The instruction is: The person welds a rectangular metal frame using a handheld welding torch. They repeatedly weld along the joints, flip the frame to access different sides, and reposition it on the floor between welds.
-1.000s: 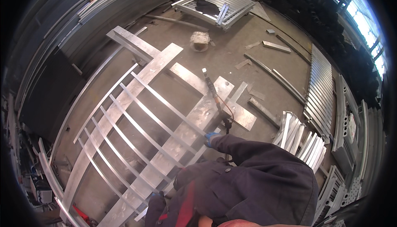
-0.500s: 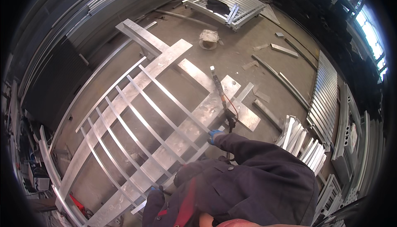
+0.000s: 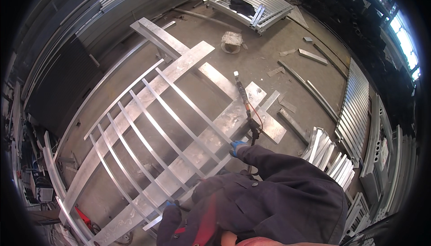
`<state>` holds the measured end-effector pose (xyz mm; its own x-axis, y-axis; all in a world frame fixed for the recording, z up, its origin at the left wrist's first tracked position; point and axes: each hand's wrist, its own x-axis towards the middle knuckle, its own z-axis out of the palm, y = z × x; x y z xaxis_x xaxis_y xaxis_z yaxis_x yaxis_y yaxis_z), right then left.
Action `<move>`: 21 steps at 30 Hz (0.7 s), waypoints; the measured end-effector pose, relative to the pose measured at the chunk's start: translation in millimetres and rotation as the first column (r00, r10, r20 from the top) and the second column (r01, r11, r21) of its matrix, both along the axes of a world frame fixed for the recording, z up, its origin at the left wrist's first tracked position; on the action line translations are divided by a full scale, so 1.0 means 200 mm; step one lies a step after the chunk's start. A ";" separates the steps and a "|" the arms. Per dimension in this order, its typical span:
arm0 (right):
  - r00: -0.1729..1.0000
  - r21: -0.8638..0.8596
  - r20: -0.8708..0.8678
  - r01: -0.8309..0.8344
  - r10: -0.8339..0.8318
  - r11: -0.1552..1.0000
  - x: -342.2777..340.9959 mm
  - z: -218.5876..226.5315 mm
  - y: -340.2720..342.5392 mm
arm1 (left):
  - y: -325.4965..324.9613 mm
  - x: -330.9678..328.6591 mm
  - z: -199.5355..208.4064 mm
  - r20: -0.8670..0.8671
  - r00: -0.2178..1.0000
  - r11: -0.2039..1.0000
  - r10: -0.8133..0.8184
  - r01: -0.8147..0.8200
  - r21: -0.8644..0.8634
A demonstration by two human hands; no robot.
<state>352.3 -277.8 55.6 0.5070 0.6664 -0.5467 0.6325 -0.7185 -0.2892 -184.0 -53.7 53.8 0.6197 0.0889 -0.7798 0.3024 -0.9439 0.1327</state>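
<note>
A silvery metal railing panel (image 3: pixel 144 118) with several parallel bars lies across two long metal bench beams (image 3: pixel 191 57). At the panel's near right corner, my right hand (image 3: pixel 237 148) in a blue glove is closed on the near rail. My left hand (image 3: pixel 170 204), also blue-gloved, grips the same rail farther left; the sleeve hides most of it. My body covers part of the near rail. Beside my right hand, a welding torch (image 3: pixel 244 95) with a pale tip and a reddish cable rests upright against the bench.
A slatted metal panel (image 3: pixel 271 8) with dark cloth on it lies at the back. A whitish block (image 3: pixel 231 39) stands on the floor. Loose metal bars (image 3: pixel 313 57) and cut profile bundles (image 3: pixel 321 145) lie to the right. Something red (image 3: pixel 83 217) sits low at the left.
The view has shifted slightly, so the scene sits a little farther right. Both hands keep their places on the railing panel, which has not visibly moved on the bench.
</note>
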 end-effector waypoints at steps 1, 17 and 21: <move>1.000 0.009 0.019 0.005 -0.005 1.000 0.00 0.00 0.00 | 0.00 0.00 -0.03 -0.017 1.000 1.000 0.004 -0.004 0.003; 0.995 -0.029 0.072 0.076 -0.074 0.997 0.00 0.08 0.09 | 0.00 -0.03 -0.24 -0.089 0.180 0.176 0.980 -0.983 -0.055; 0.991 -0.051 0.056 0.122 -0.119 0.991 0.02 0.06 0.12 | -0.01 0.03 -0.18 0.023 0.212 0.212 0.977 -0.977 -0.001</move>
